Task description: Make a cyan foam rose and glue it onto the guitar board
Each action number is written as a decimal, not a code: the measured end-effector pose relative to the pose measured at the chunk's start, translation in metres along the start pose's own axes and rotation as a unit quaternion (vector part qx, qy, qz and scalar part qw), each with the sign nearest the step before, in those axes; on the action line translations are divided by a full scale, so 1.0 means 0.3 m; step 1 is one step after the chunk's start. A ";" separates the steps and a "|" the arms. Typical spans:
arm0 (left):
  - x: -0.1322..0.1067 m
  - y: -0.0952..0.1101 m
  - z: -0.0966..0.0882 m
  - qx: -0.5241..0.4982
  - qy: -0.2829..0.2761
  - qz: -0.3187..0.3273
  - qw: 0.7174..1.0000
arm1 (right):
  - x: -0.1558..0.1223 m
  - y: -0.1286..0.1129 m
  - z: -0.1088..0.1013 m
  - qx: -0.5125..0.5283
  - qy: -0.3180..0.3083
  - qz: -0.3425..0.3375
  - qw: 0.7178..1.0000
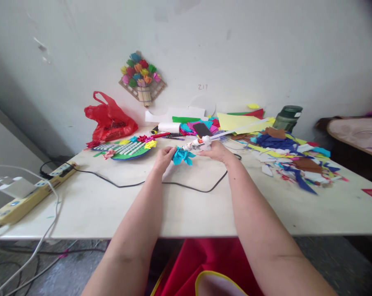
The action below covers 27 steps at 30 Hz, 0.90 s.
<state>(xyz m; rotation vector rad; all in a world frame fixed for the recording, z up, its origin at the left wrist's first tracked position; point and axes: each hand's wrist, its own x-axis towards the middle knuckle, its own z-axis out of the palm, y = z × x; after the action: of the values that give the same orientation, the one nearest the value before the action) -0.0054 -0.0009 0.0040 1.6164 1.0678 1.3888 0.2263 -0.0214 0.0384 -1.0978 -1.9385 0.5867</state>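
Note:
Over the middle of the table, my left hand (165,158) is closed on a blue paper flower (183,156), its petals spreading to the right of the fingers. My right hand (216,151) grips a white hot glue gun (206,141) with a long clear glue stick sticking out of its back toward the upper right. The gun's nozzle points left and lies close to the flower; whether they touch I cannot tell. Left of my hands lies a round green and blue board (132,153) with white rolled sticks and several small crepe paper flowers on it.
Paper scraps (296,160) cover the table's right side, near a dark green bottle (288,118). A red plastic bag (112,119) stands back left. A power strip (34,193) lies at the left edge; a black cord (186,187) crosses the table. A phone (202,130) lies behind my hands.

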 end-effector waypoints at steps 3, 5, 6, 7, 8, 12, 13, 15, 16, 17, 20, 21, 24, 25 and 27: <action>0.001 0.001 0.000 -0.005 0.001 -0.006 1.000 | 0.000 -0.004 -0.001 -0.023 0.002 0.012 1.000; 0.000 0.002 0.001 -0.009 0.003 -0.008 1.000 | -0.001 -0.009 -0.002 -0.033 0.005 0.014 0.999; 0.000 0.002 0.002 -0.011 0.004 -0.008 1.000 | -0.002 -0.011 -0.002 -0.033 0.005 0.013 0.999; 0.000 0.002 0.002 -0.012 0.005 -0.008 1.000 | -0.002 -0.012 -0.003 -0.032 0.005 0.012 0.999; 0.000 0.002 0.003 -0.013 0.005 -0.009 1.000 | -0.002 -0.012 -0.003 -0.030 0.006 0.009 0.999; 0.001 -0.002 0.002 -0.021 0.007 -0.014 1.000 | -0.001 -0.005 -0.002 -0.022 0.009 0.001 1.000; 0.002 -0.002 0.001 -0.023 0.007 -0.014 1.000 | -0.001 -0.003 -0.002 -0.022 0.009 0.002 1.000; 0.002 -0.002 0.001 -0.028 0.009 -0.015 0.999 | -0.002 -0.001 -0.001 -0.021 0.008 0.009 1.000; 0.002 -0.001 0.001 -0.031 0.010 -0.016 0.999 | -0.002 -0.002 -0.001 -0.018 0.009 0.012 1.000; 0.002 0.001 0.001 -0.033 0.011 -0.017 0.999 | -0.004 -0.004 -0.001 -0.016 0.009 0.015 1.000; 0.002 0.004 0.000 -0.044 0.010 -0.022 0.999 | -0.008 -0.013 -0.004 -0.004 0.012 0.025 1.000; 0.002 0.004 0.000 -0.048 0.008 -0.024 0.999 | -0.010 -0.016 -0.005 0.003 0.015 0.028 0.999; 0.003 0.004 -0.001 -0.056 0.007 -0.028 0.998 | -0.014 -0.026 -0.006 0.042 0.027 0.035 0.998; 0.003 0.004 -0.001 -0.058 0.007 -0.029 0.998 | -0.016 -0.029 -0.006 0.057 0.032 0.040 0.997; 0.002 0.005 -0.001 -0.062 0.008 -0.031 0.998 | -0.018 -0.035 -0.005 0.090 0.036 0.059 0.994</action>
<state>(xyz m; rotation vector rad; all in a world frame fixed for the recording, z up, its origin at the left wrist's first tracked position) -0.0055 -0.0008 0.0057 1.4737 1.0109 1.4008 0.2240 -0.0316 0.0443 -1.1088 -1.7306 0.7605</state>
